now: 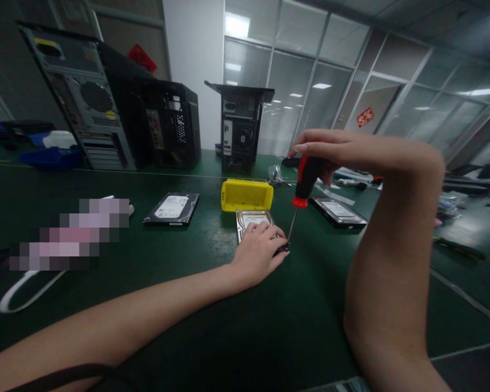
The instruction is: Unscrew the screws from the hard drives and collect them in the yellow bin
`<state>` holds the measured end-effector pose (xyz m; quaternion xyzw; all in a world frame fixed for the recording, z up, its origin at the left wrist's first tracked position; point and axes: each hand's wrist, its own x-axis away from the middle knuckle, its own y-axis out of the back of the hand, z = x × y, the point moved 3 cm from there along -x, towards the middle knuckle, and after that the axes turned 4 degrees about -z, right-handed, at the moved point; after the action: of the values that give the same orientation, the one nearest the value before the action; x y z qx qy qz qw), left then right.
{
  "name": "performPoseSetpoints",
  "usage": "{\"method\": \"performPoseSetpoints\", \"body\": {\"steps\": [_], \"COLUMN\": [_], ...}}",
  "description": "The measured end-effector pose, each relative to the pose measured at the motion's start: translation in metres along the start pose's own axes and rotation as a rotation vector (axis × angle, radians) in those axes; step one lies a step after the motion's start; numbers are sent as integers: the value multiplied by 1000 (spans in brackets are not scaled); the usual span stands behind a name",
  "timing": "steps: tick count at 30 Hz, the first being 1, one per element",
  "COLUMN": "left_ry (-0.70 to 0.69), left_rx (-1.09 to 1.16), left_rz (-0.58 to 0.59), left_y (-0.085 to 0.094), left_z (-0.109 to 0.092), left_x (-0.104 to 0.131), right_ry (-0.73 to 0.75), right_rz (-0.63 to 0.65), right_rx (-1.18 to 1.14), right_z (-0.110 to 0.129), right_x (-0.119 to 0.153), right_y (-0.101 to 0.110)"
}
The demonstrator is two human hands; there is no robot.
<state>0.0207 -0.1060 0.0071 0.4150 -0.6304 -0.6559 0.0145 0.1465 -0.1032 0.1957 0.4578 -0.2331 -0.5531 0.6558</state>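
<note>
The left hand (258, 253) holds the hard drive (249, 218) against the green surface (212, 321), its fingers bent, close together and laid across the drive's top, the thumb stretched along the near edge. The right hand (322, 155), palm down above a sharply bent wrist, is closed over the top of the screwdriver (304, 179), whose handle is red and black.

The screwdriver's long axis is steep but tilted: handle up and to the right, shaft pointing down and left to the drive's near right corner. The drive lies flat just before the yellow tray (247, 193), label up, its long axis running roughly away from the person.

The left hand covers most of the drive's near half. Whether the tip sits in a screw cannot be told, and some right-hand fingers are hidden behind the handle. The left forearm (147, 321) is cut off by the frame; a pixelated patch masks an object at left.
</note>
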Motion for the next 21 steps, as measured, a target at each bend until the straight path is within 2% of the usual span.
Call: {"method": "performPoseSetpoints", "body": {"steps": [15, 21], "left_ry": [-1, -5], "left_rx": [-8, -1], "left_rz": [-12, -15], "left_y": [-2, -1], "left_z": [1, 0], "left_x": [0, 0], "right_ry": [91, 67], "right_rz": [-2, 3], "right_rx": [163, 182], "right_z": [0, -5], "right_x": [-1, -4], "right_y": [3, 4]}}
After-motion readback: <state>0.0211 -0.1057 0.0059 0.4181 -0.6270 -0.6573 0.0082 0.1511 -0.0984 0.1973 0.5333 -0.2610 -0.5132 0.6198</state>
